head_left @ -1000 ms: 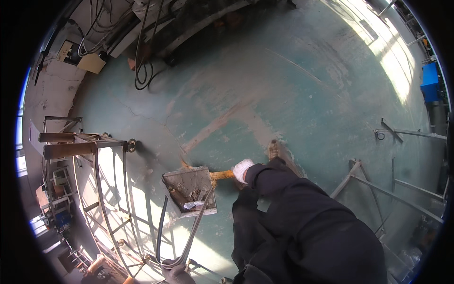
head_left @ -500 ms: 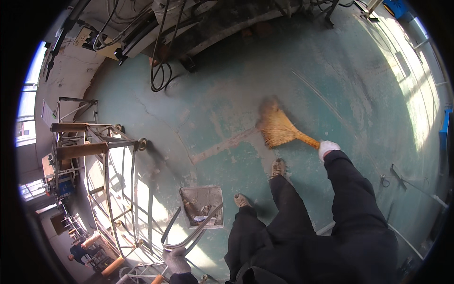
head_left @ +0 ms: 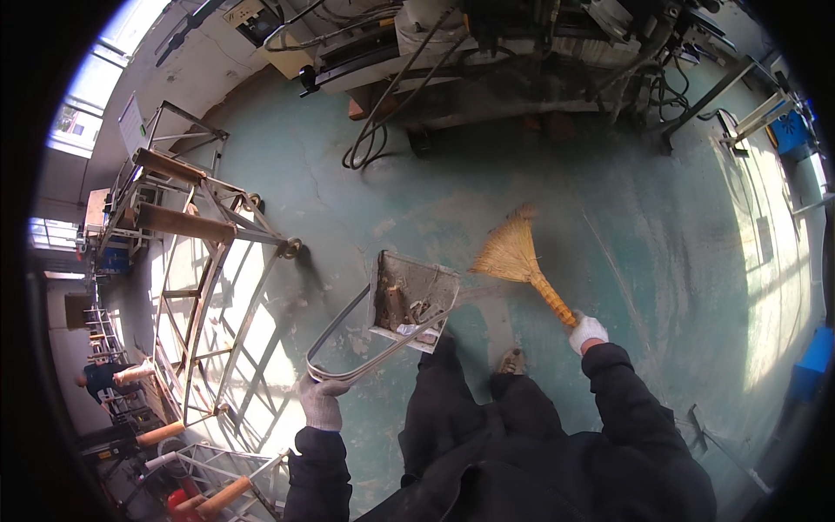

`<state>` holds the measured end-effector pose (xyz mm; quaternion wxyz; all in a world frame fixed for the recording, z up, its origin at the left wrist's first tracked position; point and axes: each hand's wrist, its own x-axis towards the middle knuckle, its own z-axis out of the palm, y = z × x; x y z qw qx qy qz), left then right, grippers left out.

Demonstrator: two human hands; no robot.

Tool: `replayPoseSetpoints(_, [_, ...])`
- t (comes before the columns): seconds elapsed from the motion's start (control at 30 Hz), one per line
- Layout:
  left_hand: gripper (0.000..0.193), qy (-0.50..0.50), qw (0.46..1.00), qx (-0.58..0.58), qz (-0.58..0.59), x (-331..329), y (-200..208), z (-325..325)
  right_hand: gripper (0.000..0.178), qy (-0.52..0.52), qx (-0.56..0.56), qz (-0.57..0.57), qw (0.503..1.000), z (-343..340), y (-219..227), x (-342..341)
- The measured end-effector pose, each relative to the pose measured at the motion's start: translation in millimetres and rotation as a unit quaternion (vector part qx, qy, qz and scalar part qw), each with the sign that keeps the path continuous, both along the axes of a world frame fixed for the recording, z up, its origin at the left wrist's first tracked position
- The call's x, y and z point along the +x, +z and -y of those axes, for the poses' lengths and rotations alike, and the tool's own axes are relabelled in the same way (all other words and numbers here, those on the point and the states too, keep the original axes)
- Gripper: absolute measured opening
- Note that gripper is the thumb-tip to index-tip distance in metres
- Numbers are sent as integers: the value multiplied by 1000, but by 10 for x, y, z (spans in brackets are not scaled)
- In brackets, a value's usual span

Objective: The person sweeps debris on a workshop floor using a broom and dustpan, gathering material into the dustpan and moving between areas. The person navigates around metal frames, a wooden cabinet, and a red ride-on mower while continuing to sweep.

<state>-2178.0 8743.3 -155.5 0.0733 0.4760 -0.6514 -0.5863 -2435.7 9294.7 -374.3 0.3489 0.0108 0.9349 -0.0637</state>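
Observation:
My right hand [head_left: 588, 335], in a white glove, is closed round the end of a short straw broom [head_left: 511, 250]. The broom's bristles fan out over the green floor, pointing up and left from the handle. Closed on the bent metal handle of a dustpan is my gloved left hand [head_left: 322, 404]. The dustpan [head_left: 423, 271] is a square grey pan with dirt, brownish scraps and a whitish piece inside. It lies in front of my legs, left of the broom and apart from it. Whether the pan touches the floor, I cannot tell.
A metal frame on wheels with brown rollers [head_left: 187, 222] stands at the left. Along the far side is a dark machine [head_left: 496, 104] with hanging black cables [head_left: 370, 143]. A bent-over person [head_left: 113, 378] is far left. Blue objects [head_left: 811, 364] stand at the right edge.
My left hand has carried the dustpan up and right, nearer the broom. The broom has swung slightly, its bristles now sharper in view. My view has shifted, and one shoe is now hidden.

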Motion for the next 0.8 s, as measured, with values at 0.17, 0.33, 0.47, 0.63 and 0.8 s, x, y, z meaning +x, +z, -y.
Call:
replayPoseSetpoints(0.17, [43, -30, 997, 42, -56, -587, -137, 764, 59, 14, -32, -6, 999, 1435, 219, -516])
replayPoseSetpoints(0.33, [44, -24, 995, 89, -37, -989, -274, 1458, 60, 71, -41, 26, 996, 2970, 310, -1163])
replayPoseSetpoints(0.47, [44, -20, 997, 75, 11, -1172, -355, 2045, 54, 116, -81, 53, 989, 4187, -66, -1762])
replayPoseSetpoints(0.63, [44, 27, 991, 65, 113, -1287, -427, 2628, 55, 170, -116, 106, 973, 5736, -989, -2606])
replayPoseSetpoints(0.8, [52, 152, 968, 21, 200, -1420, -484, 2947, 48, 196, -113, 83, 970, 7149, -1751, -3582])
